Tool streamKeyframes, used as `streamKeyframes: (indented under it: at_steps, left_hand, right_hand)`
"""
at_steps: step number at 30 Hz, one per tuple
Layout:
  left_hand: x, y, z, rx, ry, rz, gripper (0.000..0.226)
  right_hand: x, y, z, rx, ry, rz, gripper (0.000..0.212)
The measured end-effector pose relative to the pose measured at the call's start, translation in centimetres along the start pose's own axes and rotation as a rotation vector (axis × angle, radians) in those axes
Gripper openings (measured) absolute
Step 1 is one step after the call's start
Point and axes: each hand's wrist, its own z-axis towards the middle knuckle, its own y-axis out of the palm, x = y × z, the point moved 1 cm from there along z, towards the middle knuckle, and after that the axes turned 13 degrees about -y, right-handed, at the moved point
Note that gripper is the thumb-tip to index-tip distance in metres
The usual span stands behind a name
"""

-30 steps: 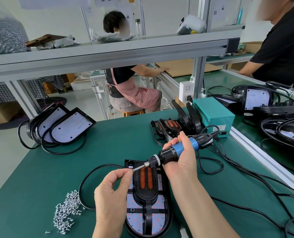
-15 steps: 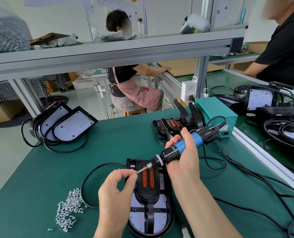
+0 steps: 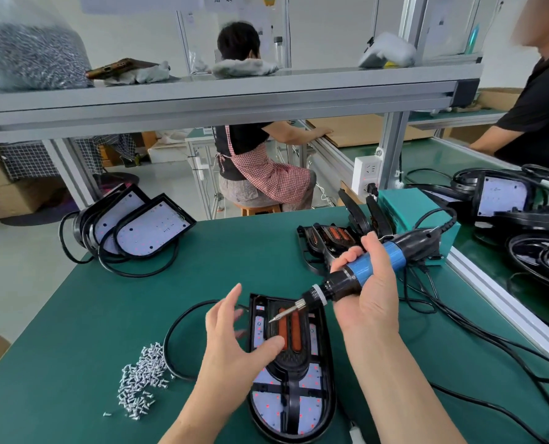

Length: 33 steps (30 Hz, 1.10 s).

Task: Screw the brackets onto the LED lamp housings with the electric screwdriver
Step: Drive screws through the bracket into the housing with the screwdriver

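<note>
A black LED lamp housing (image 3: pixel 326 389) lies on the green table in front of me, with a black bracket (image 3: pixel 290 363) with orange inserts on top of it. My right hand (image 3: pixel 367 293) grips the black and blue electric screwdriver (image 3: pixel 359 272); its bit points down-left, just above the bracket's upper end. My left hand (image 3: pixel 234 341) is at the housing's left edge, fingers spread and blurred, thumb lying on the bracket. A pile of small silver screws (image 3: pixel 141 382) lies to the left.
Two stacked lamp housings (image 3: pixel 145 229) with black cables sit at the far left. More bracketed housings (image 3: pixel 330 241) and a teal power box (image 3: pixel 410 213) stand behind the screwdriver. Cables (image 3: pixel 458 328) trail across the right side. Two people sit beyond the shelf frame (image 3: pixel 234 100).
My left hand has let go of the screwdriver tip and opened, dropping to the housing's left edge. The screwdriver has stayed roughly in place over the bracket.
</note>
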Motion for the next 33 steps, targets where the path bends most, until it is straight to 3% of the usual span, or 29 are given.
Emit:
streamKeyframes:
  at_steps: [3, 6, 8, 10, 13, 15, 21, 33]
  left_hand:
    - [0.1, -0.2, 0.9, -0.149, -0.222, -0.086, 0.103]
    - [0.4, -0.2, 1.8, -0.155, -0.293, -0.064, 0.117]
    - [0.4, 0.1, 2.1, -0.210, -0.309, -0.034, 0.113]
    - [0.1, 0.4, 2.4, -0.267, -0.339, -0.082, 0.087]
    - [-0.3, 0.7, 2.6, -0.278, -0.361, -0.174, 0.055]
    - [-0.3, 0.8, 2.5, -0.264, -0.367, -0.207, 0.047]
    - [-0.2, 1.0, 2.6, -0.297, -0.386, -0.267, 0.059]
    - [-0.5, 1.0, 2.7, -0.312, -0.374, -0.274, 0.060]
  right_hand:
    - [-1.5, 0.3, 0.6, -0.087, -0.141, -0.055, 0.022]
    - [-3.0, 1.2, 1.2, -0.184, -0.349, -0.209, 0.016]
    - [-3.7, 2.0, 1.6, -0.226, -0.440, -0.292, 0.016]
    - [-3.9, 2.7, 2.0, -0.261, -0.476, -0.360, 0.016]
    - [-3.4, 3.3, 2.4, -0.278, -0.477, -0.435, 0.017]
    - [-2.7, 3.5, 2.5, -0.292, -0.453, -0.462, 0.018]
    - [-1.3, 2.9, 2.1, -0.328, -0.399, -0.512, 0.017]
    - [-0.5, 2.4, 2.2, -0.319, -0.371, -0.488, 0.016]
